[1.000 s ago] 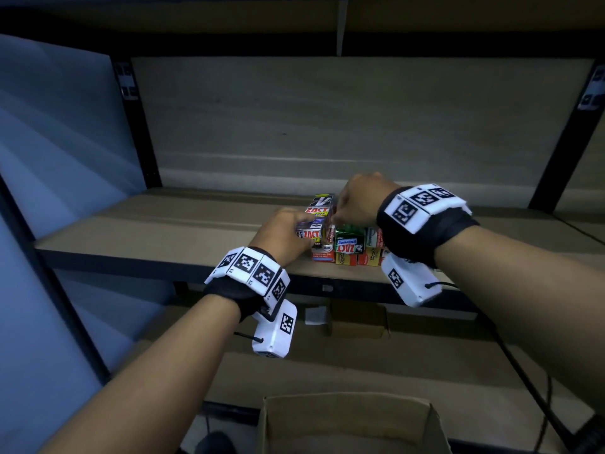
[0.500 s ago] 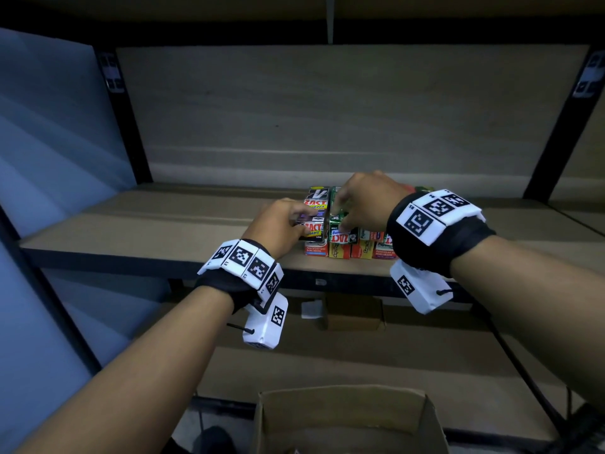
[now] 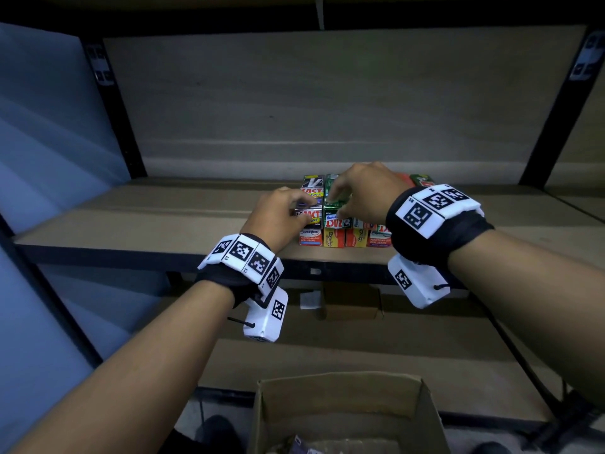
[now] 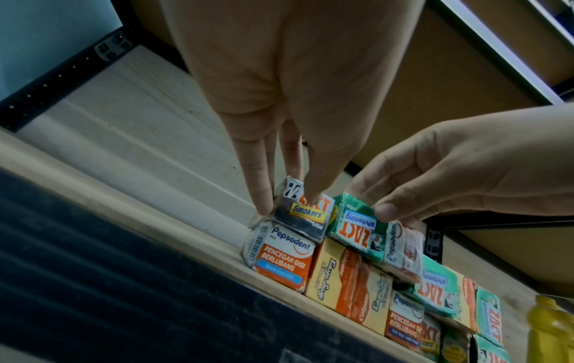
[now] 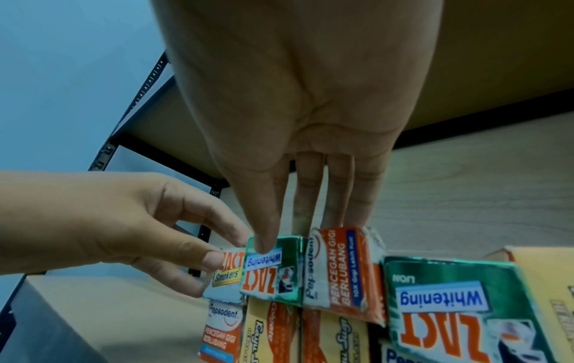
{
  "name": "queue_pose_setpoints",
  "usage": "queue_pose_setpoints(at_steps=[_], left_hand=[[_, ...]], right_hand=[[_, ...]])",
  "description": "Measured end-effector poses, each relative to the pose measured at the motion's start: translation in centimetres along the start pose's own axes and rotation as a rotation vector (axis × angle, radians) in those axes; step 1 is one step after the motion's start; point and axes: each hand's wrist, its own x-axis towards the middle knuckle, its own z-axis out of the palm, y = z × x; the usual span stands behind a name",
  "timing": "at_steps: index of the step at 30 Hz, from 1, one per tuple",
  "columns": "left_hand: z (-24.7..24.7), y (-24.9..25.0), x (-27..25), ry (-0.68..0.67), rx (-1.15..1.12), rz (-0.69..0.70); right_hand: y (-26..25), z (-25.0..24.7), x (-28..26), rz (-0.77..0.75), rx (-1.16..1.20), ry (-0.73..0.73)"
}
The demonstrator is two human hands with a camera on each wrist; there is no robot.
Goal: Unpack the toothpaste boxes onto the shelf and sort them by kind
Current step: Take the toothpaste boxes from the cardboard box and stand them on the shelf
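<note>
Toothpaste boxes are stacked in two layers near the front edge of the shelf (image 3: pixel 163 221). On the top layer's left end lies a black Zact Smokers box (image 3: pixel 309 204) (image 4: pixel 303 213) (image 5: pixel 226 272). My left hand (image 3: pixel 302 208) (image 4: pixel 289 201) pinches it, thumb on its front and fingers on its left side. Beside it lies a green Zact Whitening box (image 3: pixel 334 209) (image 4: pixel 354 226) (image 5: pixel 273 272). My right hand (image 3: pixel 337 204) (image 5: pixel 289 235) holds this one, thumb on the front end and fingers reaching over the top. Orange Pepsodent boxes (image 4: pixel 279 255) and yellow boxes (image 4: pixel 329 275) form the lower layer.
An open cardboard carton (image 3: pixel 343 414) stands on the floor below me. A small brown box (image 3: pixel 352 301) sits on the lower shelf. A yellow bottle (image 4: pixel 549 329) shows at the right edge of the left wrist view. Black uprights (image 3: pixel 114 109) frame the shelf; bare board lies left of the stack.
Both hands stay at the stack. The left hand has risen from the stack's left side onto the black top box, and the right hand has settled on the green box beside it.
</note>
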Motion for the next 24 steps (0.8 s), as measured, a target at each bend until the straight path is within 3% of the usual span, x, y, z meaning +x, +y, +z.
queue_pose_setpoints(at_steps=[8,12,19,24], left_hand=[[-1.0,1.8,-2.4,0.099,0.071,0.068],[-0.4,2.0,-4.6,0.001,0.021,0.024],[3.2,0.6,-8.1,0.026,-0.131,-0.037],[6.9,-1.1,-11.3,-0.108,-0.135,-0.123]], right_hand=[[0.6,-0.7,-3.0,-0.065,0.048,0.051],[1.1,-0.4,-5.1,-0.092,0.061,0.023],[3.0,3.1,-7.5,-0.062,0.153,-0.116],[4.4,7.9,-9.9,0.029,0.278,-0.265]])
